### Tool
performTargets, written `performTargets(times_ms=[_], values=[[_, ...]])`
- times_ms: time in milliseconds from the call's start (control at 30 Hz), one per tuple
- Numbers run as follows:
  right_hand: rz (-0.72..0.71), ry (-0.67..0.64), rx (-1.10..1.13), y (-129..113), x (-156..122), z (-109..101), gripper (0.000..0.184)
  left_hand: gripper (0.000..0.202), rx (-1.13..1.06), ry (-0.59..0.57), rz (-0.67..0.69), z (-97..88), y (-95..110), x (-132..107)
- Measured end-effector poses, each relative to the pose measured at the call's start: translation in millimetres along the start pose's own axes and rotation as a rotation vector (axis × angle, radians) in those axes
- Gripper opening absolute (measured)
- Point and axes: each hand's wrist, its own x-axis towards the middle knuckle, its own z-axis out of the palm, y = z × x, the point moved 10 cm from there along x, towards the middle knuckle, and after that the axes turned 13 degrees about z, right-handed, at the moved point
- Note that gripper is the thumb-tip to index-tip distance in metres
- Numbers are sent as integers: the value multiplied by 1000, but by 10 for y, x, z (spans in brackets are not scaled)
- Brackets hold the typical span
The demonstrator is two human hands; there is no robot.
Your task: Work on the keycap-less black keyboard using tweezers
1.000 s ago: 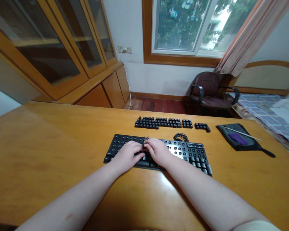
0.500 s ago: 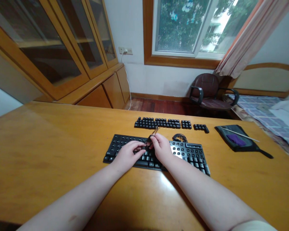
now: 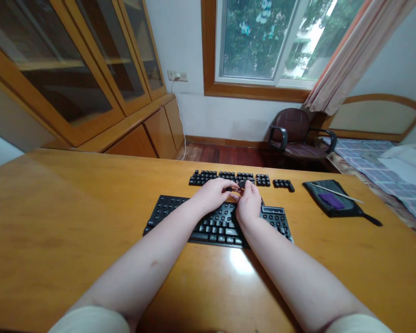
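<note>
A black keyboard [image 3: 201, 237] lies in front of me, with keycaps off its upper rows and keycaps still on the lower ones. Over its back edge, my right hand [image 3: 249, 203] is closed on a small dark tool, which looks like a keycap puller [image 3: 241, 184] with thin wire ends pointing away to the right. My left hand [image 3: 215, 194] reaches across the keyboard, fingers curled and close to the right fingertips. What sits between the left fingers is too small to make out. Behind both hands, loose black keycaps [image 3: 204, 177] stand in grouped rows.
Farther right on the wooden desk [image 3: 72, 231] lies a black pouch [image 3: 322, 187] with a purple cloth [image 3: 331, 201] and a thin stick [image 3: 338, 192] on it. Another keycap group [image 3: 283, 184] is nearer the pouch. Beyond the desk stands an office chair [image 3: 294, 132].
Both hands have moved away from me and to the right, from above the keyboard's middle to its back edge near the keycap rows. The puller went along, and the camera view shifted slightly.
</note>
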Motion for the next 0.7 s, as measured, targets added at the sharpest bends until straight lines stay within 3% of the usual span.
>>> performTargets(times_ms=[133,233,367,500,700], values=[[59,51,115,51,137,-111,29,25,207,-197,170,182,73,218],[60,44,145,22,155,-117,31,21,306,-273,153,175,25,304],[-34,34,100,-203,101,-105,32,16,306,-176,132,-2,68,385],[-91,64,54,-386,84,-134,31,13,212,-108,144,-48,108,404],[-3,-10,-3,-410,216,-73,29,20,-4,-79,161,-16,70,427]])
